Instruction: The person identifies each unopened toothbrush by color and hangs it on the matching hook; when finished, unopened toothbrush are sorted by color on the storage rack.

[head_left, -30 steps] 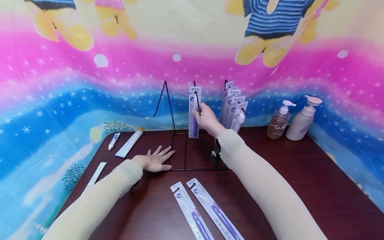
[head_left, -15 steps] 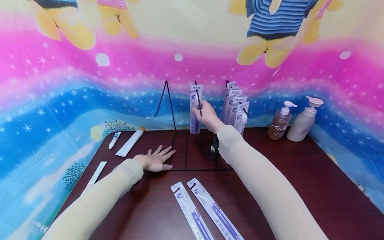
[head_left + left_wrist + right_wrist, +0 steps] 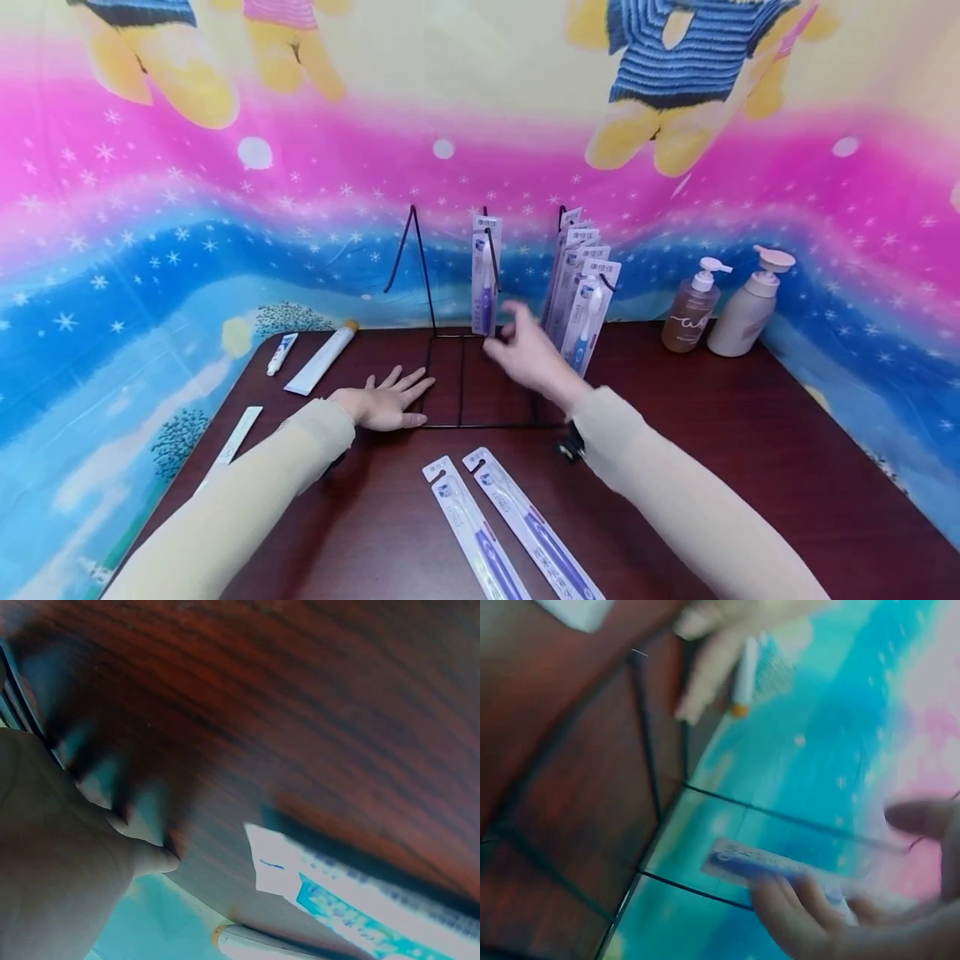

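A packaged toothbrush (image 3: pixel 484 279) hangs upright from the middle arm of a black wire rack (image 3: pixel 487 427). My right hand (image 3: pixel 531 350) is just below and right of it, thumb and fingers spread apart. In the right wrist view the hand's fingers overlap the hanging pack (image 3: pixel 757 864); whether they touch it I cannot tell. Palm down, my left hand (image 3: pixel 382 407) rests at the left side of the rack's base. Several packaged toothbrushes (image 3: pixel 587 321) hang on the right arm, while the left arm carries none. Two more packs (image 3: pixel 476 533) lie in front of the rack.
Two toothpaste tubes (image 3: pixel 322 358) lie at the back left, and a slim white-and-green box or tube (image 3: pixel 238 437) is beside my left forearm. A brown pump bottle (image 3: pixel 688 317) and a pale one (image 3: pixel 742 317) stand back right. A printed curtain (image 3: pixel 360 167) hangs behind.
My right hand has let go of the toothbrush pack on the middle arm and moved down and slightly right. The left hand has stayed in place.
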{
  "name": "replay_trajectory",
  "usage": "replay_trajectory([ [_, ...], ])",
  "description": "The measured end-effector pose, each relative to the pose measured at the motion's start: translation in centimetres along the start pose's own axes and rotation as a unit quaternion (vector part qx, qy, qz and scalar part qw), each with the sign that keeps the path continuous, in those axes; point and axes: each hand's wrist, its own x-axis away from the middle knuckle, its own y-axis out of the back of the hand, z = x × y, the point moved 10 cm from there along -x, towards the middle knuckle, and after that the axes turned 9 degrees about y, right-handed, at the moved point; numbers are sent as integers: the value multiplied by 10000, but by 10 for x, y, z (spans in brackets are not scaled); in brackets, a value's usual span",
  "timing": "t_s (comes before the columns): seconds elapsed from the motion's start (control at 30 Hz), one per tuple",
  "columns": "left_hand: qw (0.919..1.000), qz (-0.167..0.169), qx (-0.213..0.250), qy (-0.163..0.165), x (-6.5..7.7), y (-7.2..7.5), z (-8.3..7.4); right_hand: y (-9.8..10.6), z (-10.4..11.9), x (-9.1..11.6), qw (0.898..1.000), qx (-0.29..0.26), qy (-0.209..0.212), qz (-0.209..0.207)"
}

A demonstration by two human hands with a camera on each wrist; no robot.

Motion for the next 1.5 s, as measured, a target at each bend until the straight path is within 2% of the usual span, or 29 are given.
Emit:
replay_trajectory([
  [0.07,10000,-5,16,-5,2,0,-1,-21,2,30,9926,766,394,852],
  [0.1,10000,10,18,7,2,0,-1,-32,2,47,9828,1205,636,1248],
  [0.17,10000,43,28,19,4,-1,-1,-51,-3,81,9557,2024,981,1899],
  [0.23,10000,81,25,35,4,-2,-1,-63,-9,111,9321,2600,1242,2195],
  [0.27,10000,87,10,36,4,-3,0,-66,-12,123,9247,2812,1328,2195],
  [0.33,10000,70,20,23,3,-2,0,-66,-15,141,9195,3055,1418,2029],
  [0.5,10000,-18,45,-2,3,1,0,-60,-15,161,9220,3094,1658,1633],
  [0.7,10000,29,27,43,0,-2,2,-59,-19,170,9191,3040,1713,1831],
  [0.83,9999,43,-58,107,-4,-3,4,-49,-24,170,9204,3136,1566,1733],
  [1.07,10000,8,-19,14,-3,-1,1,-33,-42,163,9371,2886,1048,1659],
  [1.27,10000,27,62,-15,-1,1,-1,-19,-42,154,9508,2500,1127,1440],
  [1.37,9995,-14,252,-177,-6,-4,2,-5,-34,147,9645,2070,1217,1098],
  [1.5,9990,-35,386,-222,-7,-4,4,18,-17,135,9854,1148,1117,582],
])
